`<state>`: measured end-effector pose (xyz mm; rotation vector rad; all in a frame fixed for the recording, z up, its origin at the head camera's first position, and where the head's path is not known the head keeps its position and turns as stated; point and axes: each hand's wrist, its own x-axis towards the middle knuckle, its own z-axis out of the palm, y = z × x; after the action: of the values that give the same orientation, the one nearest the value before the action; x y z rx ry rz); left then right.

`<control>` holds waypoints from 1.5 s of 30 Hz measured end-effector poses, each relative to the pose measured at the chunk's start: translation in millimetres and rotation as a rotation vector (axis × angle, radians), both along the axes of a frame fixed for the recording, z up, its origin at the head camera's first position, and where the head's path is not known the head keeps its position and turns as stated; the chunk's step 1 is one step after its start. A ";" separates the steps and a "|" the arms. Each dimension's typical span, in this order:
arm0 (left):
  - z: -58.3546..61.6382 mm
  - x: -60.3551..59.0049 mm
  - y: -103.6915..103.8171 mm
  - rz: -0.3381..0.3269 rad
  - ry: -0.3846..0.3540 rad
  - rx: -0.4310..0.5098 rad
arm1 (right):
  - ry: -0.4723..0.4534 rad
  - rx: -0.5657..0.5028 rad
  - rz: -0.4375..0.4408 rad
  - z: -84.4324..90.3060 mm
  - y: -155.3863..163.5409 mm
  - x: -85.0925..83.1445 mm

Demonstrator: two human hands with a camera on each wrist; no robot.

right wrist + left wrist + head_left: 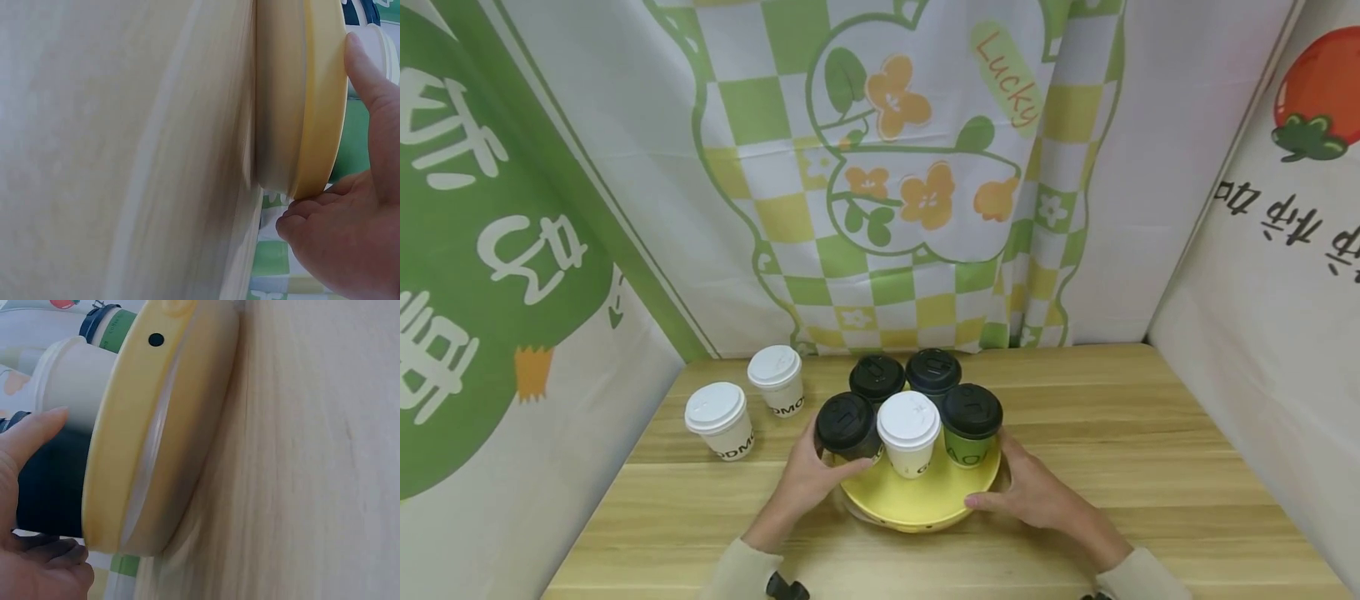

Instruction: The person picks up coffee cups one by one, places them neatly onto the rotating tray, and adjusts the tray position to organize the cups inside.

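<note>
A yellow round tray (898,500) with a thick, pale lower part (181,437) stands on the wooden table. On it are a white-lidded paper cup (910,429) and several black-lidded ones, including a green cup (967,446) at the right. My left hand (808,475) curls round a dark cup (847,425) on the tray's left side; its thumb points toward the white cup (78,384). At the tray's right edge my right hand (1037,492) grips the rim, thumb on the front and fingers (300,215) at the side, close to the green cup.
Two white-lidded cups stand apart on the table's left, a nearer one (721,421) and a farther one (777,381). A checkered curtain (880,292) hangs behind the table (1120,433). Printed cloth walls border both sides.
</note>
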<state>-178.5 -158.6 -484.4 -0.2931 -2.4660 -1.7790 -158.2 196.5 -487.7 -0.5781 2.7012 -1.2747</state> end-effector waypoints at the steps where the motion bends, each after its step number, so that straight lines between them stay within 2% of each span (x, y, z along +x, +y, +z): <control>1: 1.3 1.7 -2.0 -0.004 -0.008 -0.010 | 0.003 -0.004 0.000 0.4 -0.5 0.3; 6: 8.7 13.3 -17.2 -0.007 -0.049 -0.095 | 0.030 -0.016 -0.005 1.5 -3.8 2.9; 10: 14.6 25.7 -35.0 -0.008 -0.037 -0.142 | 0.072 -0.029 -0.016 1.2 -7.1 5.2; 18: 23.0 51.6 -74.9 0.055 -0.056 -0.229 | 0.107 -0.070 -0.046 3.0 -15.2 13.7; 21: 25.7 58.6 -89.0 0.078 -0.074 -0.254 | 0.088 -0.060 -0.073 5.9 -17.7 20.2; 26: 26.0 66.1 -111.8 0.119 -0.096 -0.297 | -0.034 -0.011 -0.116 15.9 -18.9 35.1; 30: 25.3 66.5 -131.1 0.155 -0.121 -0.339 | -0.107 0.042 -0.128 26.1 -13.9 45.8; 35: 26.3 62.1 -157.4 0.205 -0.177 -0.372 | -0.127 0.122 -0.102 37.1 -0.1 49.0; 40: 24.4 49.7 -175.4 0.235 -0.182 -0.348 | -0.065 0.171 -0.052 39.8 19.4 29.2; 45: 19.3 31.3 -178.0 0.254 -0.153 -0.284 | -0.029 0.154 -0.015 29.8 33.0 1.3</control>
<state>-147.2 -336.6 -465.1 0.1402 -2.7157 -1.4021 -156.9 229.6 -457.8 -0.5190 2.7530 -1.0566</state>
